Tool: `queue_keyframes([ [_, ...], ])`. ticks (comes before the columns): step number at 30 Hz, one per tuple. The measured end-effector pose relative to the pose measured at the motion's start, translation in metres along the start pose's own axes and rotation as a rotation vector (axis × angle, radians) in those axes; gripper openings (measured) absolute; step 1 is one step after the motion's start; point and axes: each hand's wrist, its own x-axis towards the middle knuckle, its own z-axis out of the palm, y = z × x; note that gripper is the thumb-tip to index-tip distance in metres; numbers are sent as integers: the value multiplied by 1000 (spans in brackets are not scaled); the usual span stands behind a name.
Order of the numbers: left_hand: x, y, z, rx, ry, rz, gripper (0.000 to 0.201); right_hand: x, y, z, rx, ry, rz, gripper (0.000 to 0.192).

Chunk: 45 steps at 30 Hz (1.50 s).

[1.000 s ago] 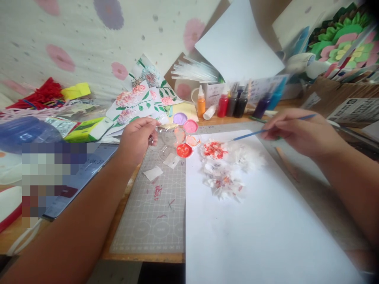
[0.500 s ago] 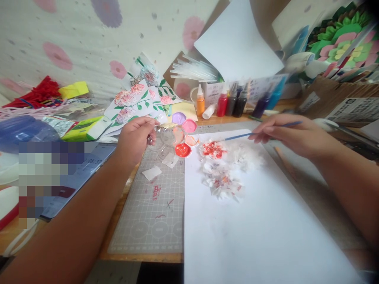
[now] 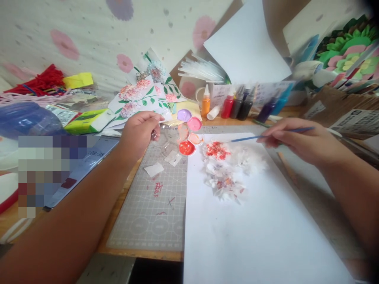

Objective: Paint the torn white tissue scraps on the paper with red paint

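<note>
With the white sheet (image 3: 237, 236) as our landmark, we have both hands at its far end. Our left hand (image 3: 139, 132), off the sheet's left edge, pinches the rim of a clear paint palette (image 3: 182, 132) between thumb and fingers. The palette is at the sheet's far left corner, its wells showing purple, pink, peach and red paint. Our right hand (image 3: 299, 140), by the sheet's right edge, pinches a blue brush (image 3: 245, 139) between thumb and fingers, tip pointing left. That tip is at the red-dabbed paper flower (image 3: 217, 150) on the sheet's far left part; we cannot tell whether it touches. On the sheet, a white flower (image 3: 248, 157) lies just right of the red one, and a lightly tinted flower (image 3: 226, 183) lies on the near side of both. Left of the sheet we see a cutting mat (image 3: 148, 213) with two paper scraps (image 3: 154, 169). Beyond the sheet's far edge stand an orange bottle (image 3: 205, 103) and a red bottle (image 3: 227, 106).
</note>
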Motion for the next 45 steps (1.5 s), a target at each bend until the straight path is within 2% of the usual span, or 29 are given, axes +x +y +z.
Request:
queue_keyframes([
  [5, 1, -4, -1, 45, -2, 29, 11, 1, 2, 9, 46, -21, -4, 20],
  [10, 1, -5, -2, 53, -7, 38, 13, 1, 4, 7, 51, -42, 59, 21],
  [17, 1, -10, 2, 41, -32, -29, 11, 3, -2, 5, 227, 21, 19, 17],
  [28, -6, -10, 10, 42, -144, -62, 10, -4, -18, 37, 343, -60, -61, 9],
  [32, -6, -9, 9, 13, -130, -96, 10, -4, -17, 33, 344, -61, -64, 9],
  [38, -2, -8, 4, -62, -102, -116, 10, -2, -13, 19, 357, 7, -59, 10],
  [45, -4, -9, 5, -67, -117, -123, 11, -1, -14, 22, 363, 24, -44, 12],
])
